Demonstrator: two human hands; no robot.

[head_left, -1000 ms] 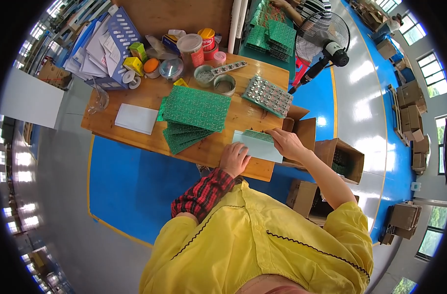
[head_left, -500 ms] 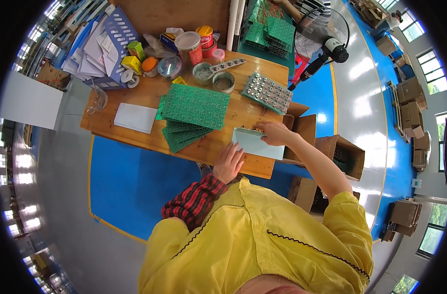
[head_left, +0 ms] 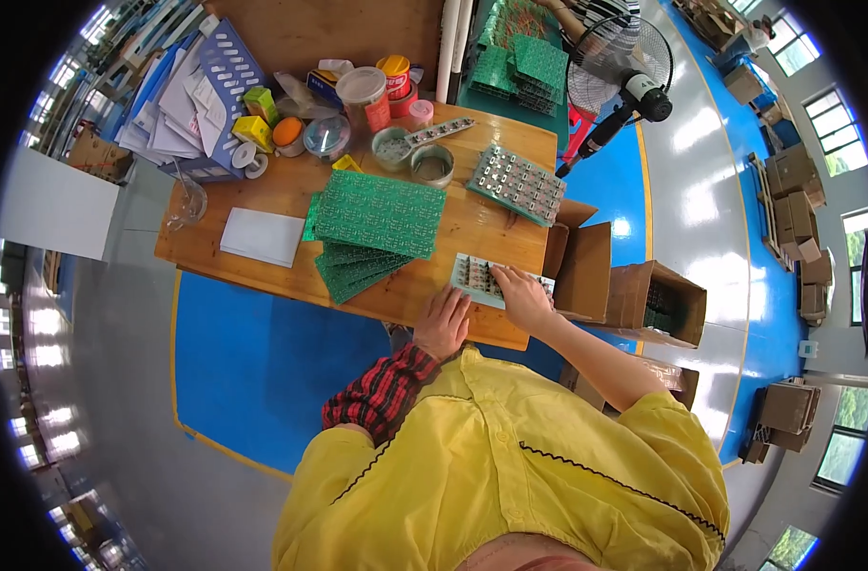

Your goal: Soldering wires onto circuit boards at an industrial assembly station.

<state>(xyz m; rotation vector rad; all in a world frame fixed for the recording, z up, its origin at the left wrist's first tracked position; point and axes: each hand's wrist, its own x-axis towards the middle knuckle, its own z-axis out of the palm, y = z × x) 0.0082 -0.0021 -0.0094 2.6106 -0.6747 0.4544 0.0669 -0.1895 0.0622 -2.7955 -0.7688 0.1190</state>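
A light-coloured panel [head_left: 474, 276] with rows of small dark and metallic parts lies flat near the front right edge of the wooden table. My right hand [head_left: 524, 299] lies over its right half, fingers stretched out and resting on the rows, so that part is hidden. My left hand [head_left: 442, 322] rests at the panel's near left corner, fingers extended, with nothing visible in it. To the left sits a stack of green circuit boards [head_left: 381, 211], the lower ones fanned out. Farther back, another panel filled with metallic parts [head_left: 518, 183] lies at an angle.
Round tins [head_left: 432, 166] and a perforated metal strip [head_left: 441, 130] stand behind the boards. White paper [head_left: 262, 236] lies at left, near a blue file basket [head_left: 232, 76]. A black fan [head_left: 634, 90] and cardboard boxes [head_left: 658, 305] stand at right. Beyond, another person's arm [head_left: 562, 14] shows.
My right hand has moved from the panel's far edge toward me, onto its right half. The panel's top, plain and pale before, now shows rows of small parts. My left hand has barely moved.
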